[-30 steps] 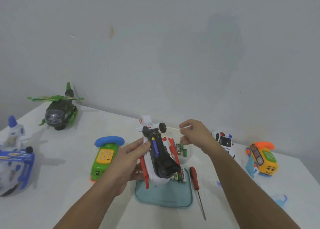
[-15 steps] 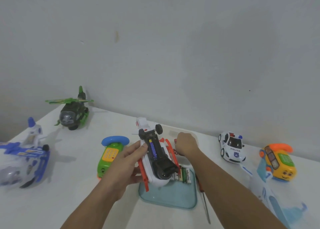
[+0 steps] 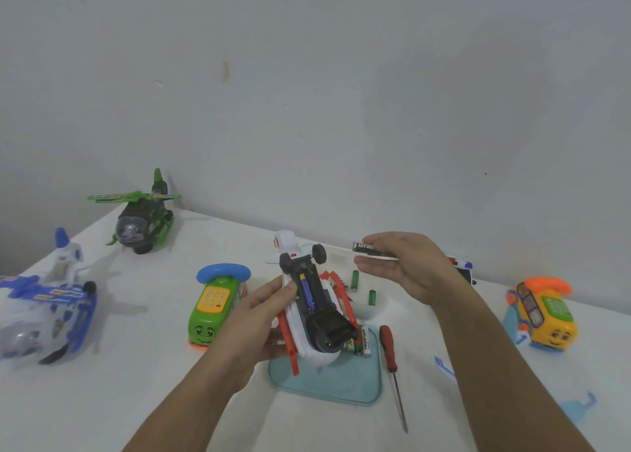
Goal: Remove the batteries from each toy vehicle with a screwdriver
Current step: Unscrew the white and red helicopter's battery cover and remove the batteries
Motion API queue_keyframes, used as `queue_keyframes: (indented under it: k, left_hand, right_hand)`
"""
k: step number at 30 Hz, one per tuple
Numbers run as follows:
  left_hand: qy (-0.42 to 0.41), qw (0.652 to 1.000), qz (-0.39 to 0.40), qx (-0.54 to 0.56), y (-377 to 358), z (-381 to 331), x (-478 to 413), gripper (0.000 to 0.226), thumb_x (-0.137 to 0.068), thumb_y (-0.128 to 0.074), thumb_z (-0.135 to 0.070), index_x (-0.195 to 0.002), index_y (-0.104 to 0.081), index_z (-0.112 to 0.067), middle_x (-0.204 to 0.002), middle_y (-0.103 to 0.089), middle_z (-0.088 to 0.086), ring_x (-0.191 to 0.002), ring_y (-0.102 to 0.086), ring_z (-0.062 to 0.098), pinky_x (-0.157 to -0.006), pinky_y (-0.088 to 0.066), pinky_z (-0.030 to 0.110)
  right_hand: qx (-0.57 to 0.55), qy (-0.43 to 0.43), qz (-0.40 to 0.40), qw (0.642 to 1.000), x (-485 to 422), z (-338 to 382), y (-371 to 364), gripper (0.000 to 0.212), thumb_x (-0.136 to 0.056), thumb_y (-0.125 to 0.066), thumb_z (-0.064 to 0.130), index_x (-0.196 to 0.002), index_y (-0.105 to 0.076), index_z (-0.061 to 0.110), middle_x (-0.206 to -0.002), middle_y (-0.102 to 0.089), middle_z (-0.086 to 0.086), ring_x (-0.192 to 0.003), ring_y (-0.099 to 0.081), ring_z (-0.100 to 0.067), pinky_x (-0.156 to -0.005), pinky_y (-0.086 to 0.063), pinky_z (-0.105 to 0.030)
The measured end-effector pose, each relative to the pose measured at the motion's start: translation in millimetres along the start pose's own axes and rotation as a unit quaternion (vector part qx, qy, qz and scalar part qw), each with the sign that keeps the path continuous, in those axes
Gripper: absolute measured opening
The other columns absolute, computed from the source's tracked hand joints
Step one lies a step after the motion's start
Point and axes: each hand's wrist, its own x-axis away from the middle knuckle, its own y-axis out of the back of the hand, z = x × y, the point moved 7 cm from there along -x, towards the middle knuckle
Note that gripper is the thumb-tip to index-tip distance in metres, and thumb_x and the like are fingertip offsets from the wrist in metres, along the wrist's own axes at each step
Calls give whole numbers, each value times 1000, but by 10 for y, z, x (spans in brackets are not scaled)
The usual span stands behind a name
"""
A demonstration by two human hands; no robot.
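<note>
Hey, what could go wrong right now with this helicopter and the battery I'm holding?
The black battery is only lightly pinched by the right hand, and not over the blue tray; it could slip and roll away. The upside-down white helicopter, gripped by the left hand alone, has a blue battery in its open compartment, which might fall out if tipped.

The letters "READY" show upside down in white on the black battery (image 3: 367, 248) pinched in the right hand (image 3: 409, 267); the start of the word is hidden behind the fingers. "Heybright" runs lengthwise in dark print along a white battery (image 3: 365, 337) lying in the blue tray (image 3: 327, 388). The keypad markings on the green toy phone (image 3: 213, 306) are too small to read.
</note>
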Motion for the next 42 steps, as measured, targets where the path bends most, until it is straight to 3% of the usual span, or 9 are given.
queue_keyframes:
  k: [6,10,18,22,26,29,34,42]
  left_hand:
    - [4,1000,10,-6,-95,37,2,16,-95,-59,-32,-101,-74,-30,-82,-77,-2,-64,-71,17,-54,-55,28]
    - [4,1000,9,-10,-110,62,-6,15,-94,-61,-35,-101,-74,-31,-83,-77,-1,-67,-70,20,-60,-55,30]
    - [-5,1000,14,-5,-121,24,40,15,-95,-60,-34,-99,-73,-30,-79,-76,-3,-62,-71,16,-57,-54,28]
    - [-14,1000,16,-5,-108,10,49,12,-96,-59,-33,-96,-70,-32,-68,-74,-9,-52,-67,10,-51,-53,25]
    - [-19,1000,5,-8,-72,9,34,12,-95,-61,-33,-104,-69,-32,-67,-74,-8,-50,-66,10,-51,-53,26]
    - [-23,1000,-6,-19,-32,33,7,26,-91,-65,-37,-116,-69,-30,-78,-76,0,-56,-67,15,-56,-55,29]
    - [-22,999,-14,-22,-43,90,-45,33,-90,-68,-38,-121,-67,-30,-84,-77,6,-62,-69,19,-60,-57,32]
    - [-15,1000,-6,-14,-104,112,-41,15,-92,-65,-36,-106,-69,-33,-75,-76,1,-58,-69,16,-63,-58,32]
  right_hand:
    - [39,48,46,997,333,179,-160,7,-91,-57,-6,-94,-63,-6,-86,-64,-25,-81,-72,-38,-67,-62,-37]
    - [178,104,37,978,504,227,-346,26,-83,-72,2,-103,-57,6,-87,-61,-25,-66,-68,-34,-55,-59,-33]
    - [354,232,29,906,660,190,-689,17,-80,-76,13,-73,-61,8,-61,-64,-1,-50,-59,-8,-50,-52,-22]
    - [407,243,26,880,696,123,-772,19,-79,-75,20,-70,-60,14,-65,-65,-5,-62,-64,-23,-65,-57,-42]
    - [432,233,27,871,705,96,-796,17,-79,-76,24,-73,-63,14,-70,-68,-1,-65,-64,-16,-70,-54,-33]
    - [446,208,37,869,676,71,-786,3,-81,-71,13,-81,-70,16,-76,-72,1,-67,-68,-12,-75,-55,-30]
    - [468,183,17,864,637,11,-762,21,-82,-66,9,-72,-62,27,-72,-70,2,-67,-68,-14,-73,-56,-32]
    - [449,156,-33,879,584,-99,-682,9,-81,-69,14,-76,-66,21,-75,-69,-3,-72,-69,-20,-73,-59,-39]
